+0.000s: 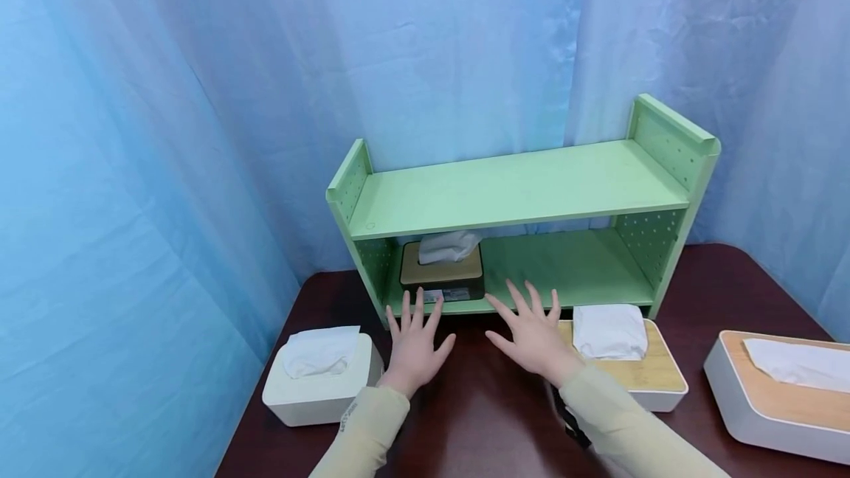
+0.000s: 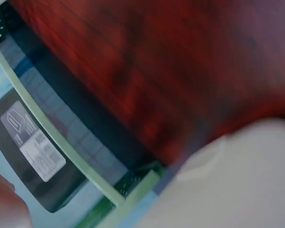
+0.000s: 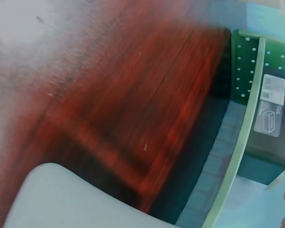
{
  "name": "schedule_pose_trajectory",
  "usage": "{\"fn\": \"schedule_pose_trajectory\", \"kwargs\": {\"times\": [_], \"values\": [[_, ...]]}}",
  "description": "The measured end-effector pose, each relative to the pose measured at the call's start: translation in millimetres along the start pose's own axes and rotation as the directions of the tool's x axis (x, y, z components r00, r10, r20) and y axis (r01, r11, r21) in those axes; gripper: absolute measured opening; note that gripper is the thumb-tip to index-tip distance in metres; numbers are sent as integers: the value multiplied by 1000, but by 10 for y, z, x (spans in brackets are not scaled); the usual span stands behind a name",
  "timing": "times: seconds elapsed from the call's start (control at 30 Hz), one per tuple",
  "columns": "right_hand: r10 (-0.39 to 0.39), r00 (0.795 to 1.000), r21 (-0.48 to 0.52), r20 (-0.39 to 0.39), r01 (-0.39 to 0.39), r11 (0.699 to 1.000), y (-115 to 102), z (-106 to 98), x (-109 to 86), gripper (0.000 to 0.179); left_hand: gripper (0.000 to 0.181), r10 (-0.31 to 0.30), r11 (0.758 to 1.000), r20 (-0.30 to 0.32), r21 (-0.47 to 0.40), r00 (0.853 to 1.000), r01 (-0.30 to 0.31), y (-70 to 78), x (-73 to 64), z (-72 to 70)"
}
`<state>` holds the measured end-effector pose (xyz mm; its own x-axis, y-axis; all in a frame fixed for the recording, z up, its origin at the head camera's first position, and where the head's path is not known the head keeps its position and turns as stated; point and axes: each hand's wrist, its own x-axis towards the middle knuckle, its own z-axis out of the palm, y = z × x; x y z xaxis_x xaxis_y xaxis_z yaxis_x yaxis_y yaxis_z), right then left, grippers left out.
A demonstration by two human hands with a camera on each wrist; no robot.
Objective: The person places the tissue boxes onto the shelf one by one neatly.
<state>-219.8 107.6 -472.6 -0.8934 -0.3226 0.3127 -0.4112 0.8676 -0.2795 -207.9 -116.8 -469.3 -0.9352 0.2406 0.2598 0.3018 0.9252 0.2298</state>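
Both hands hover over the table in front of a green two-tier shelf (image 1: 524,183), fingers spread. In the head view the left hand (image 1: 415,349) is just before the dark tissue box (image 1: 441,271) with a tan top, which stands at the left of the lower tier. No grip on it shows. To the right, the right hand (image 1: 534,334) holds nothing and partly covers a white tissue box with a wooden top (image 1: 654,367). Left of the left hand stands an all-white tissue box (image 1: 325,389). Labels on the dark box's front show in both wrist views.
A larger white tissue box with an orange-tan top (image 1: 783,389) stands at the far right. The dark red table (image 1: 478,419) carries everything. Blue curtains (image 1: 166,131) hang behind and at the left. The shelf's upper tier overhangs the dark box.
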Motion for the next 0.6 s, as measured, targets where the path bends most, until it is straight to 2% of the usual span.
{"fn": "schedule_pose_trajectory", "kwargs": {"times": [0.2,0.37,0.6], "values": [[18,1000,31,-24,-17,999,41,-59,-237,60,64,21,997,-41,-72,999,-24,143,-134,110],[28,997,86,-75,-21,996,130,-126,-469,59,66,50,990,-67,-128,996,-59,280,-216,186],[17,985,100,-172,1,995,327,-217,-746,58,68,57,986,4,-158,998,-56,462,-273,224]]}}
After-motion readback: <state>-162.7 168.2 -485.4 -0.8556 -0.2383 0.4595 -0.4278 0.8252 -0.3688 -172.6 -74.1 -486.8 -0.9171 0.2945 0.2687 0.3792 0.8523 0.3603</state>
